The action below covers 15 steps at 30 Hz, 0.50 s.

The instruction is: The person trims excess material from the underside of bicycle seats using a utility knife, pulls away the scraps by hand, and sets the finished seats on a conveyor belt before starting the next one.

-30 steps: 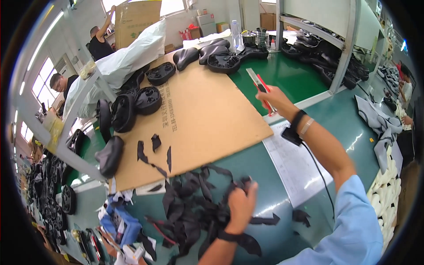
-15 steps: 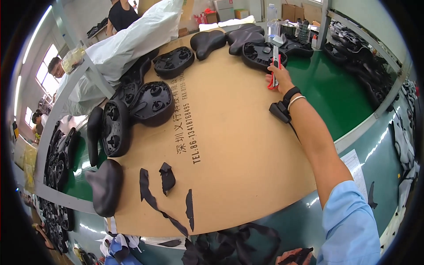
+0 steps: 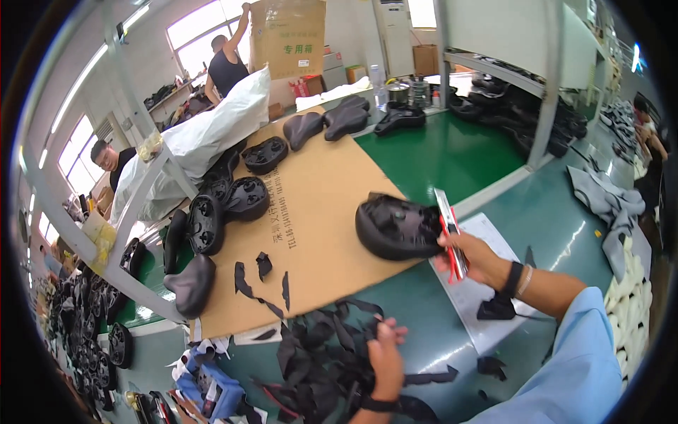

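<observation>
My right hand [image 3: 472,260] is closed around a red utility knife [image 3: 453,244] whose blade part points up and away. The same hand's fingers meet the near right edge of a black bicycle saddle [image 3: 385,237]. This saddle is underside up, its hollow base showing, at the right edge of the cardboard sheet [image 3: 332,212]. My left hand [image 3: 385,357], slightly blurred, has its fingers apart over a heap of black fabric scraps [image 3: 314,360]; nothing shows in it.
More saddles [image 3: 247,198] line the cardboard's left and far edges. Loose black strips [image 3: 244,279] lie on it. A paper sheet [image 3: 470,297] rests on the green table at the right. Metal posts [image 3: 547,92] stand around. One person [image 3: 227,67] at the back holds up a carton [image 3: 288,39].
My right hand has come nearer with the knife, and the saddle has moved from the far edge toward me. My left hand has risen from the lower edge. The view has shifted.
</observation>
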Tool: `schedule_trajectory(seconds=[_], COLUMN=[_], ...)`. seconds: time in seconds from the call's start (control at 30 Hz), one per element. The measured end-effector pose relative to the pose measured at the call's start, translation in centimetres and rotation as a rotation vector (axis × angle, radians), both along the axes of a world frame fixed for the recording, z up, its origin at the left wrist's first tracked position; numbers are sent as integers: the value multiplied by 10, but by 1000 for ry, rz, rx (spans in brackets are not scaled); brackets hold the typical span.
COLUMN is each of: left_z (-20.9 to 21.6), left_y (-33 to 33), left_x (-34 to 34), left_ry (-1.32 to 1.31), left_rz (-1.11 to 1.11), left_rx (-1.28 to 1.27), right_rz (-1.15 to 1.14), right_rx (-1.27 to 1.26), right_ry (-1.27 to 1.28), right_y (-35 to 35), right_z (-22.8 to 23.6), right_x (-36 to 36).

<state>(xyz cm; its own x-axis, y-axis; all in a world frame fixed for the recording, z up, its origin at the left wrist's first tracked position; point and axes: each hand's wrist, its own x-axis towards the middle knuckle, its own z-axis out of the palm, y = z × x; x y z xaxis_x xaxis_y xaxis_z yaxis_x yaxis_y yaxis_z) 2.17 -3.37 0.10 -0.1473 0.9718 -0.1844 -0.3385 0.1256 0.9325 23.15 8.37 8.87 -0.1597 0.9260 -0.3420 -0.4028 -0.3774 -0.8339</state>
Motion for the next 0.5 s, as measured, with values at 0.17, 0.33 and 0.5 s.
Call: schedule_trajectory(seconds=[0.17,0.33,0.5], left_z=[63,59,76], left_y=[-6,-66,-100], left_x=[-30,-61,-75], left_ry=[-631,-183,23], left_rz=[-233,-309,-154], left_rx=[-191,-309,-365], right_rz=[154,487,176], right_rx=[-18,20,1001], right_ry=[-176,-598,-1130], right_y=[-173,-262,-264], right_z=[5,2,-20], right_x=[18,16,32])
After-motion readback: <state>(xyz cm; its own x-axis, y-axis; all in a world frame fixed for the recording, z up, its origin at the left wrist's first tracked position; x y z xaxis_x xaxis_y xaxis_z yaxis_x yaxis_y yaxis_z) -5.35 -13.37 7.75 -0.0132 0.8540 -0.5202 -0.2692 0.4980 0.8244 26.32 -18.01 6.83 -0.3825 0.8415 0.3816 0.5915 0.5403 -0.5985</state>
